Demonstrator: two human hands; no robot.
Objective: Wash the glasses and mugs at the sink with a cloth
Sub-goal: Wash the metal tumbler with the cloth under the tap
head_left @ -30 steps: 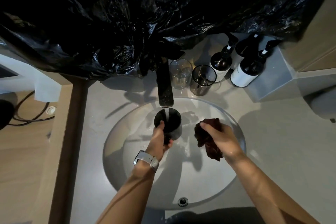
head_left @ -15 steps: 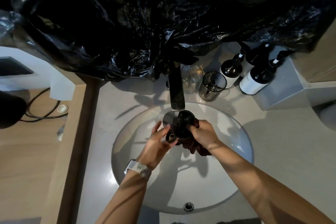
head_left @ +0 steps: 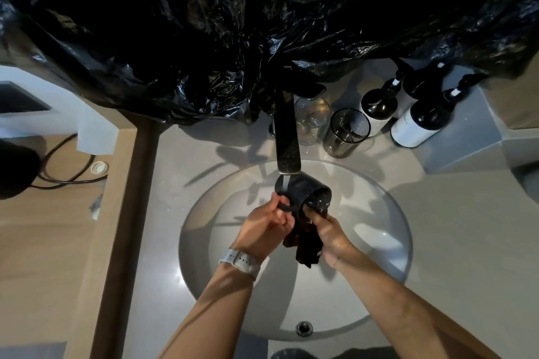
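Grey stone-look bench [head_left: 455, 236], smooth and faintly speckled, with hard-edged shadows cast across it from light above. Crumpled black plastic sheeting [head_left: 262, 23] draped across the whole upper wall area, glossy where light catches its folds. Dark wood upright strip [head_left: 125, 213] bordering the bench on the left. Beyond it, a pale wood-grain surface [head_left: 38, 242] carrying a looped black cable [head_left: 64, 175] and a small round white fitting [head_left: 99, 167]. White boxed panel [head_left: 87, 128] at far left. Raised grey ledge [head_left: 472, 137] at the back right corner; beige wall panel [head_left: 516, 102] above it.
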